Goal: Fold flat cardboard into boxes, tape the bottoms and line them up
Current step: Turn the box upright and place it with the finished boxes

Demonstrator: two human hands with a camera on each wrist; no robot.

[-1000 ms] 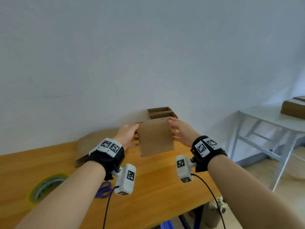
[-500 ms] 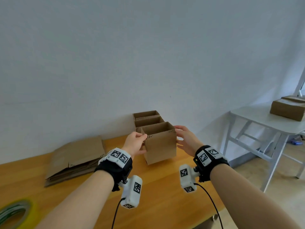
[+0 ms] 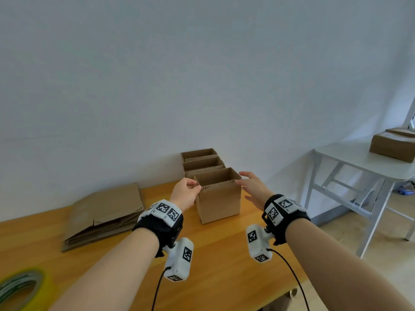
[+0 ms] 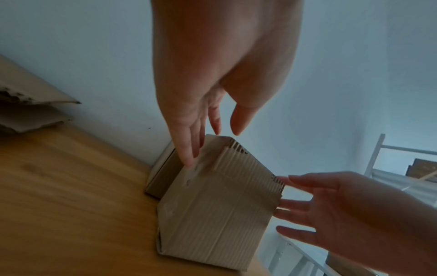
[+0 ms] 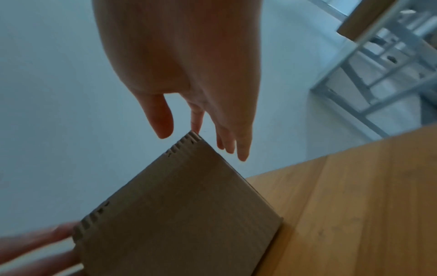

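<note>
We're over the wooden surface, and the new box stands upright on it, open top up, right in front of two more boxes lined up toward the wall. Our left hand sits at the box's left top corner, fingers extended down along the cardboard, thumb apart, fingertips touching its side. Our right hand is spread wide just beside the right wall, fingers straight, gripping nothing. Flat cardboard lies stacked to the left; a tape roll rests at the near left edge.
</note>
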